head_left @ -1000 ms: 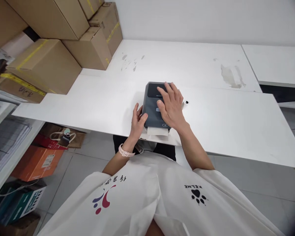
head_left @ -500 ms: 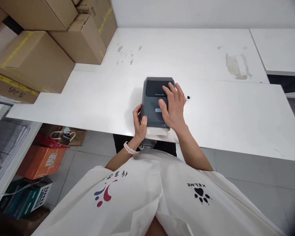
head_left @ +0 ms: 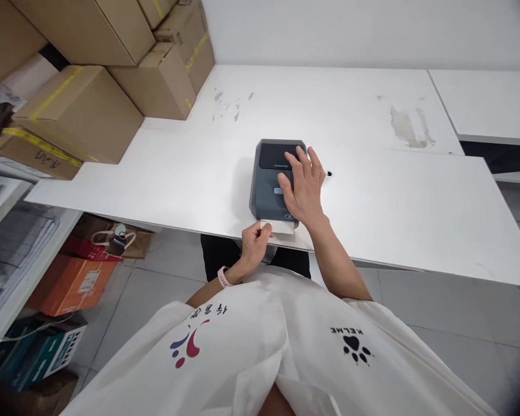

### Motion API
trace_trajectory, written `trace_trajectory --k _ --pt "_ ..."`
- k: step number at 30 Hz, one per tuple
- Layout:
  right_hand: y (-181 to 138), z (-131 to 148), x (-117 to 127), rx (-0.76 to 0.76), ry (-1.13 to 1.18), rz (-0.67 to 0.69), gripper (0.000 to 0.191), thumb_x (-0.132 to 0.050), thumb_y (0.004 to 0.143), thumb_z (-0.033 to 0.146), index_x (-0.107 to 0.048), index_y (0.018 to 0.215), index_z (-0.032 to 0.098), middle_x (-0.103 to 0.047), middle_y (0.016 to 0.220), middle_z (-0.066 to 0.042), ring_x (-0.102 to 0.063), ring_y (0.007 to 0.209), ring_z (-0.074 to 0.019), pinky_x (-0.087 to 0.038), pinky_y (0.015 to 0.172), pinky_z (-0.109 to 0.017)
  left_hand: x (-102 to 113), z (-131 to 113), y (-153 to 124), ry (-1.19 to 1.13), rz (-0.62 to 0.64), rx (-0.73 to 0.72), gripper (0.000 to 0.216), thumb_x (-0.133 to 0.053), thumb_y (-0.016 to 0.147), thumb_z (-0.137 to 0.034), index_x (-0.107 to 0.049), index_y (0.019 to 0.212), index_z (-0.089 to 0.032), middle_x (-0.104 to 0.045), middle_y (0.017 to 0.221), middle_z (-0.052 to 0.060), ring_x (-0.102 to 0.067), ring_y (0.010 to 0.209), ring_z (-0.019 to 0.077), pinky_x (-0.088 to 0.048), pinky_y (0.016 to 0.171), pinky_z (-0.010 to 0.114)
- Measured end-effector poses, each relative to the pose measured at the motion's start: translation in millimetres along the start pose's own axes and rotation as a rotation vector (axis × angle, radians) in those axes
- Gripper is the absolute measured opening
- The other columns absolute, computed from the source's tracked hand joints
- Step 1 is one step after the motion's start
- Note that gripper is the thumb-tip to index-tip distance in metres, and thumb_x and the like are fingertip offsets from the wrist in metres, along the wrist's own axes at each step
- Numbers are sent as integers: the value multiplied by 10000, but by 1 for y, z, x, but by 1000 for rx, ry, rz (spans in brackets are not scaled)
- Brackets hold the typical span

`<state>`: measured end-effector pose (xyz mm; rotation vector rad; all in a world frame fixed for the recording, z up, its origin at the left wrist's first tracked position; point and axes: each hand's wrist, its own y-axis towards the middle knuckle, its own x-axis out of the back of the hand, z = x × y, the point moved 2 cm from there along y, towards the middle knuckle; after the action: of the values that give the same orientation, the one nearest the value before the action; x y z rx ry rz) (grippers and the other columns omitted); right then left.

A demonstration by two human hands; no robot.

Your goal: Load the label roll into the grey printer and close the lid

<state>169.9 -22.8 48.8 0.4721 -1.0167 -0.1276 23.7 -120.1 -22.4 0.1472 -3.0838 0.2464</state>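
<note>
A dark grey label printer (head_left: 266,199) lies on the white table (head_left: 190,173) close to its front edge. From the side of the printer facing me sticks out a strip of white label paper (head_left: 283,227). My left hand (head_left: 255,242) pinches the left corner of this strip between thumb and fingers. My right hand (head_left: 305,188) rests flat over the right part of the printer's top, its fingers spread, and covers part of the lid and of the small light-coloured button (head_left: 278,190).
Cardboard boxes (head_left: 86,112) with yellow tape are stacked at the table's left end. Below on the left, a shelf (head_left: 52,231) holds papers, and an orange box (head_left: 75,283) stands on the floor. A small round hole (head_left: 329,174) is right of the printer.
My left hand has let go of the printer's left side, moved down to the paper strip and closed on its corner. The right hand stays on the printer.
</note>
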Motion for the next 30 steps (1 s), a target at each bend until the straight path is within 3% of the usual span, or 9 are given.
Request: trace_trajectory --k 7,12,15,18,21,25,30 --pt "-4 -5 3 18 130 47 645 -446 988 556 -324 1574 314 -330 1696 -100 -169 1608 -360 -176 1235 -684 7 -1 -5 -45 14 -69 421 -601 893 -451 -544 564 -194 -424 481 -59 -346 477 80 -296 507 251" --pt "-9 -15 6 -29 299 130 701 -549 930 491 -307 1573 353 -269 1730 -72 -129 1622 -381 -159 1229 -723 24 -3 6 -120 -273 -258 393 -556 947 -402 -559 613 -195 -480 559 -38 -413 517 86 -359 533 238" --pt "-5 -15 7 -67 337 140 714 -594 900 466 -339 1557 352 -248 1738 -65 -109 1624 -398 -177 1229 -717 28 -11 21 -134 -404 -325 267 -577 948 -427 -657 825 -204 -635 771 3 -565 666 110 -486 660 248" --pt "-1 -13 6 -75 340 136 687 -597 899 466 -373 1538 353 -253 1737 -61 -96 1626 -404 -164 1231 -722 22 -16 33 -104 -323 -310 382 -555 966 -517 -669 1202 -240 -692 1266 92 -660 1143 199 -552 943 325" --pt "-9 -15 3 -88 338 96 704 -600 901 533 -369 1539 347 -241 1740 -73 -96 1630 -393 -166 1236 -715 11 -16 36 -84 -129 -233 589 -488 992 -587 -493 1501 -291 -460 1629 83 -432 1511 246 -407 1217 387" --pt "-42 -17 -5 -212 333 -20 734 -532 938 638 -309 1575 351 -287 1715 -98 -152 1622 -374 -186 1233 -717 8 -13 31 -76 -45 -196 690 -410 1006 -634 -326 1616 -321 -297 1731 51 -285 1602 261 -305 1298 424" --pt "-71 -6 -7 -250 392 -108 667 -437 1000 615 -293 1598 356 -347 1684 -96 -202 1617 -335 -153 1259 -689 17 -14 33 29 -57 -264 677 -355 1003 -675 -396 1587 -334 -331 1721 20 -224 1626 250 -218 1336 445"
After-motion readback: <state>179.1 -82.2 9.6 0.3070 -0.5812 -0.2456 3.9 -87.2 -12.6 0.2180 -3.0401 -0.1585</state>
